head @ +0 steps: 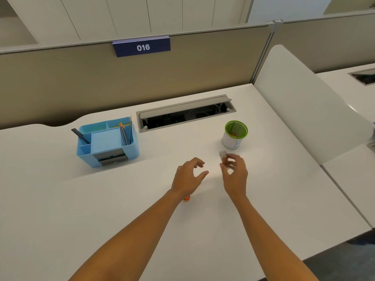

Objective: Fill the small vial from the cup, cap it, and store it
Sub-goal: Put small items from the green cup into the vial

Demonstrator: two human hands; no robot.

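Note:
A white cup (233, 138) with a green rim stands upright on the desk at the right, with some orange bits inside. My right hand (235, 171) pinches a small clear vial (223, 156) just in front of the cup; the vial is blurred. My left hand (190, 175) hovers to the left of it with fingers apart and holds nothing. A small orange cap (187, 198) lies on the desk, half hidden under my left wrist.
A light blue desk organizer (107, 141) with pencils and a pen stands at the left. An open grey cable tray (185, 112) is set into the white desk (101, 199) behind. A white side divider (304, 110) rises at the right.

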